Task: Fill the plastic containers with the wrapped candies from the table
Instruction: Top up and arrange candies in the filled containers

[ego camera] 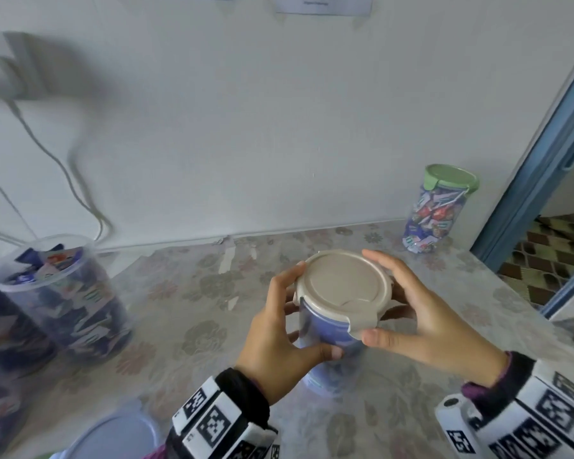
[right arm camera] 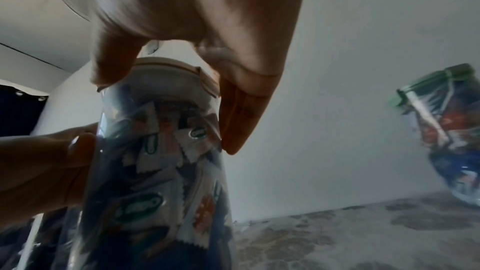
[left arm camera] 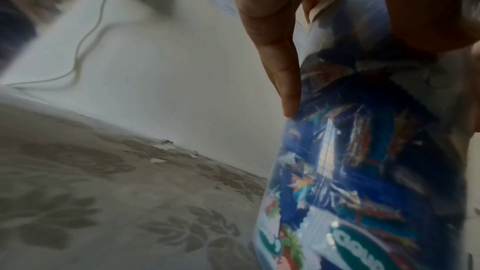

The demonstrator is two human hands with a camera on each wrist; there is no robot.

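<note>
Head view shows me the filled container (ego camera: 325, 332) standing upright near the middle of the bench (ego camera: 193, 293), its long axis vertical, beige lid (ego camera: 342, 286) seated on top. My left hand (ego camera: 279, 339) wraps the wall just under the rim, grasping it. My right hand (ego camera: 421, 316) curls round the lid's edge from the opposite side, thumb against the front latch tab (ego camera: 362, 327). That tab sits directly at the right thumb, so I judge the right grip does the pressing while the left steadies. Whether the tab is already snapped down I cannot quite tell. A green-lidded jar (ego camera: 438, 210) stands at the far right edge; an open container (ego camera: 60, 293) of candies sits at the left edge.
</note>
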